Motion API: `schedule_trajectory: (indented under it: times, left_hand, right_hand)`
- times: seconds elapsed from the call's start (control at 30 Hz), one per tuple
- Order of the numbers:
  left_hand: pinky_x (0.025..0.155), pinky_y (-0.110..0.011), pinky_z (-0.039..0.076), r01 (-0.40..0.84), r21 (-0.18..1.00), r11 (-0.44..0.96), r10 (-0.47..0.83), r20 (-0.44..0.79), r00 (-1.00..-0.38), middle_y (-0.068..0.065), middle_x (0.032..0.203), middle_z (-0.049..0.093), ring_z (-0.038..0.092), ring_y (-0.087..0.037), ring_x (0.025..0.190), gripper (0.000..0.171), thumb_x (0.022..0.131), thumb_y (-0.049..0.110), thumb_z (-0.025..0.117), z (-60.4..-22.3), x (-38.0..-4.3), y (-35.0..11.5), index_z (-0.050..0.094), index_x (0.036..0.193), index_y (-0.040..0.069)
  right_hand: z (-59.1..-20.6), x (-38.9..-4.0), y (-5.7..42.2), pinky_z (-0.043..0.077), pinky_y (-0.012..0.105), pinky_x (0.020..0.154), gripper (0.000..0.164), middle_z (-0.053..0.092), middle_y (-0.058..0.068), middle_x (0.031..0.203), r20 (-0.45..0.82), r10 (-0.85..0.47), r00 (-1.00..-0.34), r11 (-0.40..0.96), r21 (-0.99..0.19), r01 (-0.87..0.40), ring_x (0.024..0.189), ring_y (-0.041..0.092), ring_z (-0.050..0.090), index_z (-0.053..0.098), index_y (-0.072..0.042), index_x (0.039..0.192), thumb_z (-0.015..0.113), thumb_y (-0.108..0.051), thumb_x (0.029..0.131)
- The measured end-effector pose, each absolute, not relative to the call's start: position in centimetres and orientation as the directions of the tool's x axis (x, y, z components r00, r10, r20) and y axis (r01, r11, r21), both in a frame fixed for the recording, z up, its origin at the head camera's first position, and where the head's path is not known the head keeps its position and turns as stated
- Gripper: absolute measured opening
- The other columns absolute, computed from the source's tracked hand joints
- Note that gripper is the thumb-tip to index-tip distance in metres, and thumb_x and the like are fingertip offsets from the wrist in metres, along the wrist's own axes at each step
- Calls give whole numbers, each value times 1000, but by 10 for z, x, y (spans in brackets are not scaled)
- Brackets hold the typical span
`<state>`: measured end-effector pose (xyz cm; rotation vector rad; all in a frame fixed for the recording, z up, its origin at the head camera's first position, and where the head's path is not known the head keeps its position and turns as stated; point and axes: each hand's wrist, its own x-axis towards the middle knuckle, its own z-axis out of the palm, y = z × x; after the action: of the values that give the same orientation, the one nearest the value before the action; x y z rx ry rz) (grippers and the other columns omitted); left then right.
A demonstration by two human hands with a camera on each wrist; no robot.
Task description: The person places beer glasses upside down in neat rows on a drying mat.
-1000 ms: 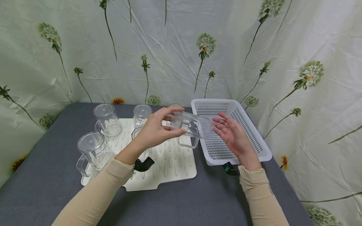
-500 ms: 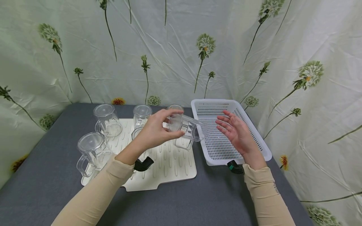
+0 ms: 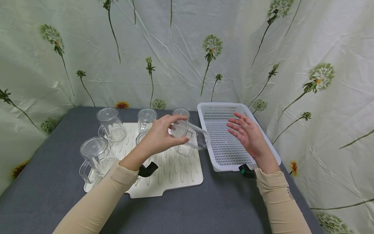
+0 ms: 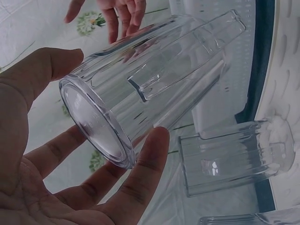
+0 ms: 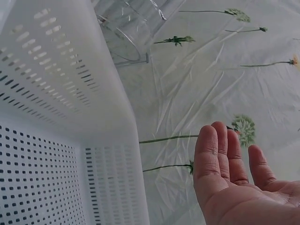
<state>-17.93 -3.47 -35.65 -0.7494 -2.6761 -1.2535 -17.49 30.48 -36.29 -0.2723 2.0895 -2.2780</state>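
Observation:
My left hand (image 3: 162, 135) grips a clear glass mug (image 3: 194, 135) round its base end. The mug is tilted, its mouth toward the right and its handle on the lower side, above the cream ribbed drying mat (image 3: 175, 175). In the left wrist view the thumb and fingers (image 4: 150, 154) pinch the rim of the thick base. My right hand (image 3: 248, 136) is held over the white basket (image 3: 226, 167), fingers loosely extended, nothing in it. The right wrist view shows that hand (image 5: 239, 183) beside the basket wall, apart from the mug.
Several glass mugs stand upside down on or by the mat: one at the left front (image 3: 97, 156), one at the back left (image 3: 111, 125), others along the back such as this mug (image 3: 147, 118). A dark grey cloth covers the table (image 3: 187, 211); a flowered curtain (image 3: 175, 65) hangs behind.
My right hand has drawn away from the mug's mouth, to the right. The mug, in my left hand, has swung left and tipped its mouth downward.

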Motion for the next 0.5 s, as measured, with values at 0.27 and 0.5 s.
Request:
schedule_trajectory:
  times: [0.27,0.5]
  left_hand:
    - [88,-46,58,467,675,571,396,272,-877,-9,128,69,64,-27,106,64,87,35,89,-359,-180,-35,66,146,24]
    - [88,-46,57,447,671,591,398,239,-886,-10,127,68,63,-28,106,65,87,35,89,-357,-179,-36,66,146,26]
  right_hand:
    - [-360,-174,310,58,21,104,38,64,-1,134,100,-153,-983,-101,-991,-85,124,13,66,46,-15,148,53,-29,114]
    - [-359,-174,312,58,21,103,36,63,1,134,96,-150,-984,-105,-991,-81,123,13,66,48,-17,147,54,-28,113]
